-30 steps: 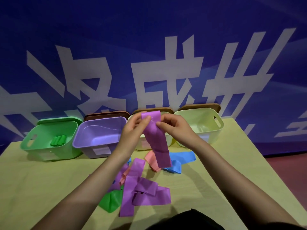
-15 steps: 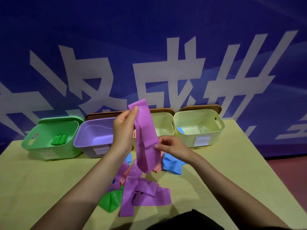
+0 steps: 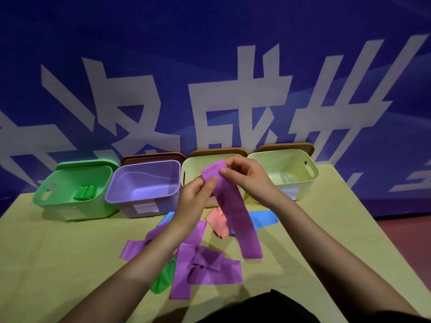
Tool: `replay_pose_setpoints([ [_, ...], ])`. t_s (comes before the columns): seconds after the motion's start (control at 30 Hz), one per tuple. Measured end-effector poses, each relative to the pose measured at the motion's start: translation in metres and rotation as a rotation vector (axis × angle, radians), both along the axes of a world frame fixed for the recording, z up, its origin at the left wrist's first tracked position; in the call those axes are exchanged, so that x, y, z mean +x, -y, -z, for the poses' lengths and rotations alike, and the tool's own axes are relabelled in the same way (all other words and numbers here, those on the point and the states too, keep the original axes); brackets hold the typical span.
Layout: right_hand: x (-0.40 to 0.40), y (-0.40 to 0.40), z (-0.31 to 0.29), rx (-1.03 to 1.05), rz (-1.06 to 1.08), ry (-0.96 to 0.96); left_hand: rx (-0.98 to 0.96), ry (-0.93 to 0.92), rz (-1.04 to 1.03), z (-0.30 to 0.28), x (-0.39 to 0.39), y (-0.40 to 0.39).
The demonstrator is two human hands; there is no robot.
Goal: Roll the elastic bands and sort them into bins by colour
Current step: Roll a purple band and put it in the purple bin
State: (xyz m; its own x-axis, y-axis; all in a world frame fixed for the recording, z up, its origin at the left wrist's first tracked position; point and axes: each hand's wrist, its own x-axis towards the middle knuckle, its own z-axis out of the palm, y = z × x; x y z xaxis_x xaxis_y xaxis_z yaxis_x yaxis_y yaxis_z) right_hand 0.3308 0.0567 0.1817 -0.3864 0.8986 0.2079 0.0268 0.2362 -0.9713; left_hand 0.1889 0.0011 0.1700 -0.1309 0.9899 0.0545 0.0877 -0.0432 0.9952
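Both hands have come back together: my right hand (image 3: 247, 180) rose to join my left hand (image 3: 198, 197) at the top of the purple band (image 3: 229, 210), fingers pinching its upper end so the strip hangs straight for rolling, above the bench (image 3: 70, 252) in front of the purple bin (image 3: 144, 183).

We face a deep blue wall (image 3: 210, 31) printed with large pale grey characters (image 3: 238, 108). Below it our yellow-green surface (image 3: 46, 252) runs to the wall, and a strip of dark red floor (image 3: 408, 241) shows at the right.
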Motion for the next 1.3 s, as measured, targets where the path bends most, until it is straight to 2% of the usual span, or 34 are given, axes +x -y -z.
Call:
replay_pose_setpoints([
  [0.13, 0.006, 0.0, 0.0, 0.016, 0.032, 0.031, 0.026, 0.008, -0.063, 0.002, 0.002, -0.007],
  [0.23, 0.005, 0.003, 0.006, 0.027, 0.138, -0.075, 0.063, -0.02, -0.1, -0.004, 0.006, -0.007],
  [0.43, 0.002, 0.005, 0.025, -0.185, -0.082, -0.116, 0.117, -0.019, -0.178, -0.021, 0.003, -0.017],
  [0.6, -0.014, 0.006, 0.052, -0.318, -0.126, -0.017, 0.055, 0.16, -0.22, -0.032, -0.004, -0.021],
  [0.77, -0.022, 0.008, 0.071, -0.533, -0.165, -0.116, 0.032, 0.289, -0.341, -0.034, -0.027, -0.034],
  [0.93, -0.015, 0.008, 0.087, -0.505, -0.108, -0.029, 0.048, 0.423, -0.426, -0.028, -0.054, -0.043],
  [1.07, -0.002, 0.014, 0.1, -0.48, -0.093, 0.035, 0.111, 0.581, -0.337, -0.027, -0.065, -0.043],
  [1.2, 0.015, 0.022, 0.113, -0.485, -0.06, 0.083, 0.153, 0.634, -0.31, -0.031, -0.078, -0.046],
  [1.3, 0.021, 0.021, 0.12, -0.473, -0.002, 0.1, 0.095, 0.614, -0.301, -0.028, -0.069, -0.045],
])
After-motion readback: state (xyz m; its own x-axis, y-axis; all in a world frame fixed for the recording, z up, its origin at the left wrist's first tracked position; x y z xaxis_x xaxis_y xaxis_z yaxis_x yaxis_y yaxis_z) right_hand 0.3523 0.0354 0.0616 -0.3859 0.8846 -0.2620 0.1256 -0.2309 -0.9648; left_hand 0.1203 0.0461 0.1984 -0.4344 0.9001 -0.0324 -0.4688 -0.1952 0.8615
